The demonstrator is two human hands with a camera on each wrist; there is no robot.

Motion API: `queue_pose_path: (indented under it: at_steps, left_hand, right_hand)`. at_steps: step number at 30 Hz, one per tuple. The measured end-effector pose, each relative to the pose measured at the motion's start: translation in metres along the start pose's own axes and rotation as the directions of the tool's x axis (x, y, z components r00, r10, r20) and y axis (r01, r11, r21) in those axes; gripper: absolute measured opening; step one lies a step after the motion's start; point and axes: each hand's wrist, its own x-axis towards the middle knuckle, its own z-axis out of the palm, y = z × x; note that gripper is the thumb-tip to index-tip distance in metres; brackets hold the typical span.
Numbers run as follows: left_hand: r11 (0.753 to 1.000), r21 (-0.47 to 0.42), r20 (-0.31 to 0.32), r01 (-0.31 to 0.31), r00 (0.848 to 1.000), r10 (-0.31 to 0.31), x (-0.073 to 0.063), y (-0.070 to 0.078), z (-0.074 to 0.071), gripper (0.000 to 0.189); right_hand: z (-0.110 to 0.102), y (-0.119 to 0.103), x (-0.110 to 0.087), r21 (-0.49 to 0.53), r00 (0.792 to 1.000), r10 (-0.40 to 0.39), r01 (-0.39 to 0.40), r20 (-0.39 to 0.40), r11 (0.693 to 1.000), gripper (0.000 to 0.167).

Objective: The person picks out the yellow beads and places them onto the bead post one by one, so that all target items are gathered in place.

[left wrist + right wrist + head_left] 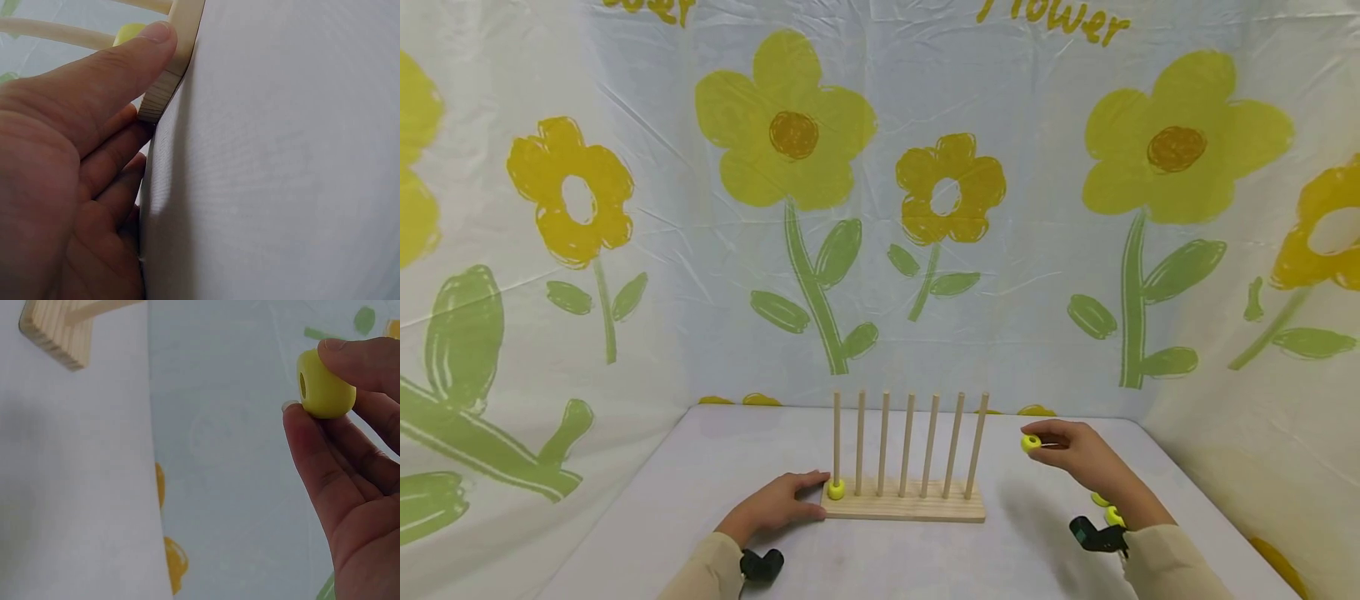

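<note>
A wooden peg rack (902,507) with several upright dowels stands on the table. One yellow bead (836,490) sits at the bottom of its leftmost dowel. My left hand (778,504) grips the left end of the base, thumb at the front corner and fingers toward the back, as the left wrist view confirms. To the right of the rack and above the table, my right hand (1078,454) pinches another yellow bead (328,387) between thumb and fingertips. The bead's hole faces away from the palm in the right wrist view.
More yellow beads (1114,517) lie on the table (925,567) at the right, partly hidden behind the right forearm. A flower-printed cloth (1030,333) hangs behind and at both sides. Each wrist carries a small black camera (1097,535).
</note>
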Motion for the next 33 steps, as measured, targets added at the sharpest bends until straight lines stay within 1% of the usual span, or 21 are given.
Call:
queue_pose_path:
  at_steps: [8, 15, 24, 29, 33]
  left_hand:
    - [1.000, 0.017, -0.002, -0.008, 1.000, 0.008, 0.000, 0.000, 0.000, 0.072]
    - [1.000, 0.005, -0.004, 0.006, 1.000, -0.006, 0.000, 0.001, -0.001, 0.072]
    - [1.000, 0.008, -0.002, 0.009, 1.000, -0.009, 0.000, 0.001, 0.000, 0.072]
    - [1.000, 0.014, -0.002, 0.010, 1.000, -0.010, 0.000, 0.001, 0.000, 0.072]
    - [1.000, 0.015, 0.000, 0.013, 1.000, -0.013, 0.000, 0.002, 0.000, 0.072]
  right_hand:
    - [-0.001, -0.020, -0.006, -0.001, 0.999, -0.042, 0.042, 0.014, 0.999, 0.044]
    - [-0.002, -0.037, -0.010, -0.001, 0.996, -0.091, 0.091, 0.016, 0.996, 0.041]
    - [0.001, -0.057, -0.012, 0.049, 0.985, -0.170, 0.168, 0.035, 0.985, 0.034]
    - [0.003, -0.069, -0.011, 0.066, 0.982, -0.186, 0.183, 0.041, 0.981, 0.032]
    - [0.006, -0.077, -0.008, 0.084, 0.976, -0.213, 0.208, 0.049, 0.974, 0.032]
